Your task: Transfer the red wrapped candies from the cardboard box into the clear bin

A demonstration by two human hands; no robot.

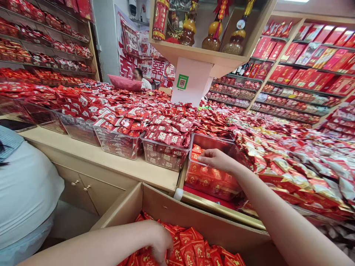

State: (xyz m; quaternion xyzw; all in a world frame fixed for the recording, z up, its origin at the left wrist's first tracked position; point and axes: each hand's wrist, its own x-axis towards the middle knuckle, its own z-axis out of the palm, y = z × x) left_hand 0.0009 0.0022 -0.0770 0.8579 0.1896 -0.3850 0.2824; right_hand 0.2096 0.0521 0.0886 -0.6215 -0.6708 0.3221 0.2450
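Observation:
My right hand [217, 161] reaches over a clear plastic bin [195, 137], its fingers drawn together close to the front rim. Whether they pinch the rim or a packet is hidden. Red packets with gold print [215, 173] fill the lower part of this bin. Lower down, my left hand [161, 240] dips into an open cardboard box [172, 202] of similar red packets [191, 245]. Its fingers point downward and are partly hidden among the packets, slightly blurred.
Clear bins [116, 144] heaped with wrapped packets line the counter [138, 170]. A gold rail [224, 211] runs beyond the box. A person in a white shirt [27, 188] stands at left; another person [145, 83] sits behind a pink basket [124, 82]. A display cabinet [191, 55] hangs overhead.

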